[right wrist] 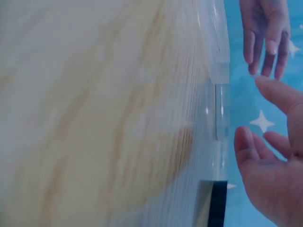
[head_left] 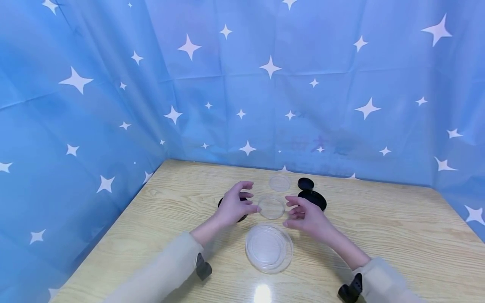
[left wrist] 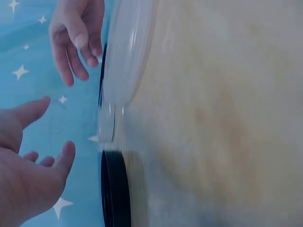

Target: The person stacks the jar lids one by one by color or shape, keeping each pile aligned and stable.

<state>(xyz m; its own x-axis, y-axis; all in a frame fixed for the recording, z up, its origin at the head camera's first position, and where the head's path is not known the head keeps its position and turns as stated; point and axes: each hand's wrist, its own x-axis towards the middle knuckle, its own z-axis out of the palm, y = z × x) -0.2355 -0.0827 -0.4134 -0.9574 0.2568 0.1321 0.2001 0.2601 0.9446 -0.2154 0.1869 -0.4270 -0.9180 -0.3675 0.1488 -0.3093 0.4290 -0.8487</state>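
My left hand (head_left: 233, 205) hovers over a black round piece (head_left: 242, 218), which it partly hides in the head view. Its fingers are spread and hold nothing; in the left wrist view that hand (left wrist: 35, 170) shows a gap between thumb and fingers. Opposite it, my right hand (head_left: 308, 218) also has loosely bent fingers with nothing in them, as the right wrist view of this hand (right wrist: 272, 161) confirms. Between both hands lies a clear round dish (head_left: 271, 208). Nearer the body, a larger clear round dish (head_left: 286, 259) has a smaller clear disc (head_left: 265, 246) in or under it; which, I cannot tell.
Farther back lies another clear disc (head_left: 279, 183). To its right are a small black round piece (head_left: 305, 183) and a larger black one (head_left: 316, 199), close behind my right hand. A blue star-patterned curtain (head_left: 235, 92) borders the wooden table (head_left: 398, 223) at the back and left.
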